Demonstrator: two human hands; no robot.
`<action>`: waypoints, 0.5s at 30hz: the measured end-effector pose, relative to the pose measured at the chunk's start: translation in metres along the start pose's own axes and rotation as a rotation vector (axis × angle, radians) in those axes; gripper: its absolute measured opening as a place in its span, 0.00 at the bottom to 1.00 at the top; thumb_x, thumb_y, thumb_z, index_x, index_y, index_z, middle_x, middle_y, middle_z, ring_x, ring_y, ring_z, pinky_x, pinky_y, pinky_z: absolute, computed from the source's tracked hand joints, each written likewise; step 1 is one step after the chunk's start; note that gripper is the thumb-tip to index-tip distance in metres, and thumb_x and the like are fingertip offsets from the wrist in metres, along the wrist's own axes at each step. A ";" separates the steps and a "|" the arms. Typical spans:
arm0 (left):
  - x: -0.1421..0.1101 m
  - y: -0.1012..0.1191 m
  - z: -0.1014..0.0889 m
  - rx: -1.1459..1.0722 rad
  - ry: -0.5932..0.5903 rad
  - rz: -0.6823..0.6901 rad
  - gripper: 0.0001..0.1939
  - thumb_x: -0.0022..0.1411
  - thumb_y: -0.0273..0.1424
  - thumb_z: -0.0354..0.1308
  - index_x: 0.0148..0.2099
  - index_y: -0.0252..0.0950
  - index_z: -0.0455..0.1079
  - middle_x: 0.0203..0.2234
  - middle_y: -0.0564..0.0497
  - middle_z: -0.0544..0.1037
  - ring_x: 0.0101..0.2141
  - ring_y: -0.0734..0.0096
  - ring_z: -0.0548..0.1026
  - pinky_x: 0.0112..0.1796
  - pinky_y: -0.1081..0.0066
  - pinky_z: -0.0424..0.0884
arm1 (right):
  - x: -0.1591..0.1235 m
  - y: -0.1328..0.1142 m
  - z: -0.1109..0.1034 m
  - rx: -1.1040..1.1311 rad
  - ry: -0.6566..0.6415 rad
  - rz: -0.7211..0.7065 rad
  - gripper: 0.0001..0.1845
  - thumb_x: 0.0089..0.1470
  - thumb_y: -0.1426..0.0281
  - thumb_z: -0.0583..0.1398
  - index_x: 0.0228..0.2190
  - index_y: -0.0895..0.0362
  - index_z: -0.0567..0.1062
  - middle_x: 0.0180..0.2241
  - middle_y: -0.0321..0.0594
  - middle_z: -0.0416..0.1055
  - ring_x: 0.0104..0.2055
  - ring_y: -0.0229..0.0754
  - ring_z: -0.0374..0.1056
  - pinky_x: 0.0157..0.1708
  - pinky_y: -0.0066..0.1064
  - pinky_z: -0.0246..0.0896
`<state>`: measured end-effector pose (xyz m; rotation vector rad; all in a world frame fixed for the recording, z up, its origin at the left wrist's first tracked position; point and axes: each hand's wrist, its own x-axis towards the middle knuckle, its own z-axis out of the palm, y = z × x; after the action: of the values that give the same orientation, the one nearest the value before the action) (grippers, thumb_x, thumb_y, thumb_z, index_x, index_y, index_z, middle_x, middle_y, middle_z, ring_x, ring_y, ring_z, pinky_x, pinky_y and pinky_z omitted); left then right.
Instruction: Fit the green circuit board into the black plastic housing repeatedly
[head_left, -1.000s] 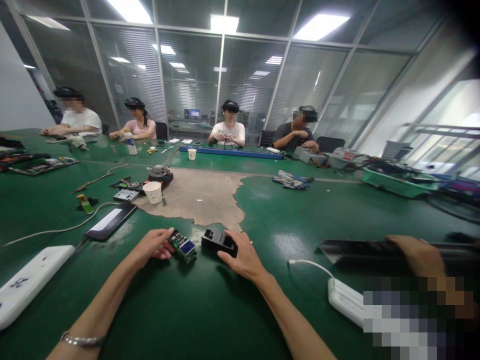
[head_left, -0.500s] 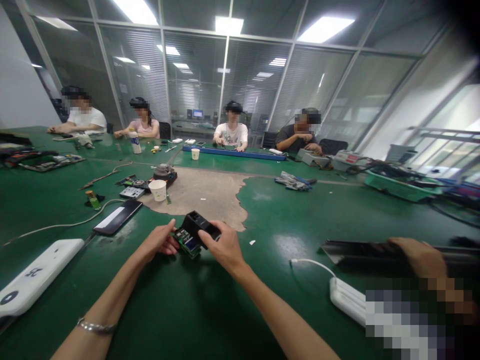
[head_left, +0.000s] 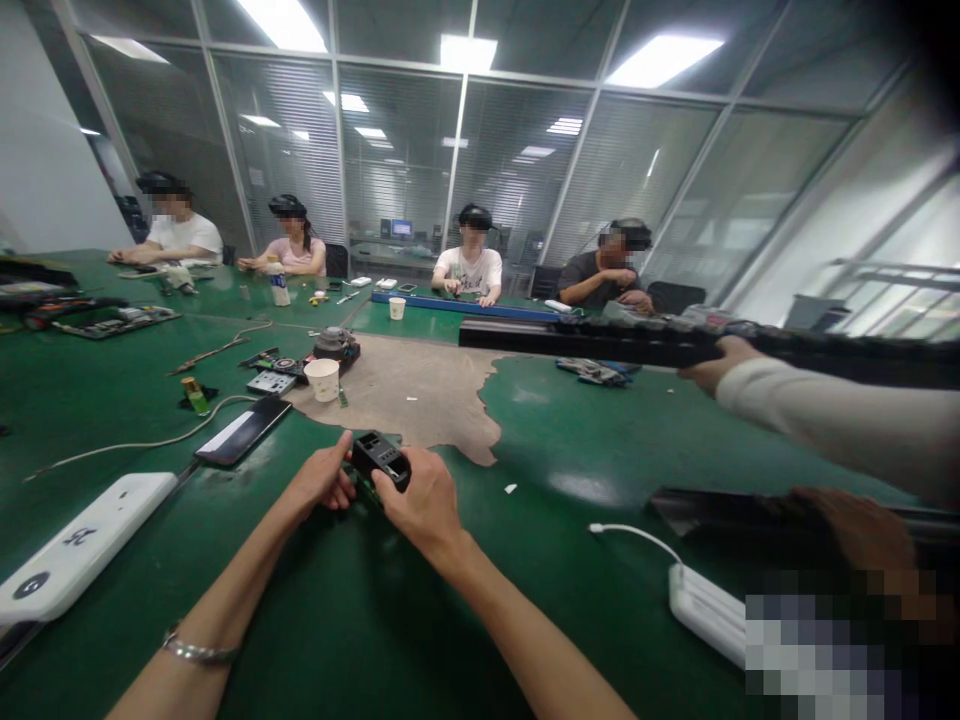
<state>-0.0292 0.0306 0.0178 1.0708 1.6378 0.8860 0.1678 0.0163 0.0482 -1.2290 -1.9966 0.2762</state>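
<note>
My right hand is closed round a small black plastic housing and holds it over a green circuit board. My left hand pinches that circuit board from the left; only an edge of the board shows under the housing. Both hands meet just above the green table, close to its bare brown patch.
A black phone and a paper cup lie to the left, a white device at the near left. At the right, a co-worker's hand holds a long black bar above the table; a white power strip lies below it. Several people sit at the far side.
My right hand picked the black housing up off the table and brought it onto the circuit board in my left hand. At the right, a co-worker's arm raised a long black bar over the table.
</note>
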 end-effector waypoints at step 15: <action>0.004 -0.007 -0.002 0.044 0.031 0.039 0.47 0.53 0.65 0.39 0.53 0.26 0.64 0.17 0.45 0.76 0.16 0.62 0.74 0.16 0.72 0.64 | -0.010 0.002 0.008 -0.075 -0.115 -0.001 0.22 0.49 0.58 0.62 0.42 0.58 0.70 0.38 0.47 0.70 0.43 0.51 0.64 0.44 0.40 0.60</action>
<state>-0.0331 0.0319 0.0103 1.1281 1.6734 0.8997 0.1659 0.0100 0.0368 -1.2846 -2.1232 0.2792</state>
